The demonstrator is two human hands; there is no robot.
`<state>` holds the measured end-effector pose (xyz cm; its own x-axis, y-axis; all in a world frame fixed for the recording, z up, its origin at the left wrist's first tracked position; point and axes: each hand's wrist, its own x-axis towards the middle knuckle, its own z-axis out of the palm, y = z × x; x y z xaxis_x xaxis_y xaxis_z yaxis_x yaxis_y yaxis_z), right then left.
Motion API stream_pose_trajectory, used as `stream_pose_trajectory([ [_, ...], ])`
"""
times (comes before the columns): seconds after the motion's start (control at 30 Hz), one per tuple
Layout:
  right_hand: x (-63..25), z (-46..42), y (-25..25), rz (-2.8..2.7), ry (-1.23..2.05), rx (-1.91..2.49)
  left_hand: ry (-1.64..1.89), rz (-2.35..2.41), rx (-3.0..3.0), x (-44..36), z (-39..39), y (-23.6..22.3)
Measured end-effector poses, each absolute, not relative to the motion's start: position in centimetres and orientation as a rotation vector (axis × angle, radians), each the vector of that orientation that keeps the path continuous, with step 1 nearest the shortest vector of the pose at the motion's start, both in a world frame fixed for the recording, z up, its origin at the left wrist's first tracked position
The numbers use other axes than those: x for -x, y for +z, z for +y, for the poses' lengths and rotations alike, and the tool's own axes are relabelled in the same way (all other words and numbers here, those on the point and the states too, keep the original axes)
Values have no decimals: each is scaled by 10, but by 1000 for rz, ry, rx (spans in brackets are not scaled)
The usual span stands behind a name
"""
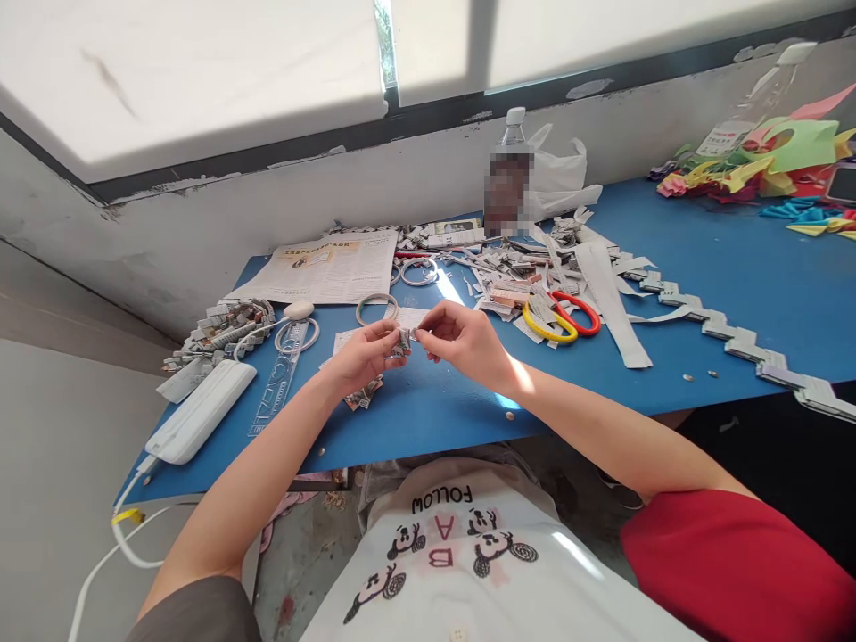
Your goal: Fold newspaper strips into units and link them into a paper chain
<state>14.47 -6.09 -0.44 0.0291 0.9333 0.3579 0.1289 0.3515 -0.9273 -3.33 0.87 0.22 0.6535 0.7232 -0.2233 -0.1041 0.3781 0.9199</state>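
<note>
Above the front part of the blue table, my left hand is closed on a folded newspaper piece, pinched between thumb and fingers. My right hand meets it from the right, thumb and forefinger pressed together at the end of that same piece. Below the left hand lies a short section of folded paper chain. Just behind the hands is a roll of tape. Scissors with yellow and red handles rest to the right, beside a heap of folded paper pieces.
A newspaper sheet covers the back left. On the left lie a coiled paper chain, a clear ruler and a white power bank with a cable. A long zigzag chain reaches the right edge. A bottle stands behind.
</note>
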Motion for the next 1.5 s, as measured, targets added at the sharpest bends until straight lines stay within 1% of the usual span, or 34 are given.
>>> stream_pose_trajectory([
  [0.73, -153, -59, 3, -1537, 939, 1180, 661, 787, -1150, 27, 5, -6],
  [0.93, -155, -58, 5, -1582, 903, 1244, 683, 825, -1161, 25, 3, -6],
  [1.17, -155, -55, 5, -1663, 719, 1214, 667, 836, -1107, 25, 6, -8],
  [1.33, -156, -55, 6, -1655, 715, 1227, 671, 840, -1093, 24, 6, -8],
  [1.5, -154, -54, 5, -1647, 693, 1283, 711, 871, -1270, 25, 3, -9],
])
